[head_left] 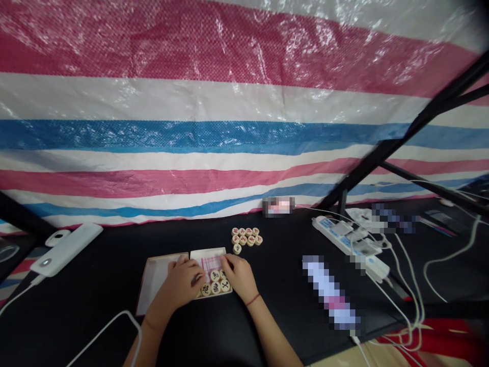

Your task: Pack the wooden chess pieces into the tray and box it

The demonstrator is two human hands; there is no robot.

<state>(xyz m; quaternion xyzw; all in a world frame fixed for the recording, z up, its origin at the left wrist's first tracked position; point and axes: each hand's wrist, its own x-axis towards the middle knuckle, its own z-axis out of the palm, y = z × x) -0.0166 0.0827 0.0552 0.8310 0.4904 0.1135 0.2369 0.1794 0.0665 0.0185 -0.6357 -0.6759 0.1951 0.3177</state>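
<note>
A shallow white box (208,251) lies on the black table, holding several round Chinese chess pieces (216,287) with black characters; a paper with pink lines shows inside. My left hand (185,279) is over the box's left side, fingers curled around a chess piece that they partly hide. At the right wall, my right hand (240,275) grips the box with its thumb by the inner edge; its other fingers are partly hidden. Beyond the box, pieces with red characters (249,239) stand in short rows, with one black-character piece (237,248) in front.
The box lid (151,283) lies under my left forearm. A white power bank-like device (66,250) with a cable is at left. On the right are a blurred-out phone-like object (330,293), a power strip (324,223) and tangled white cables. Striped sheeting (191,137) hangs behind.
</note>
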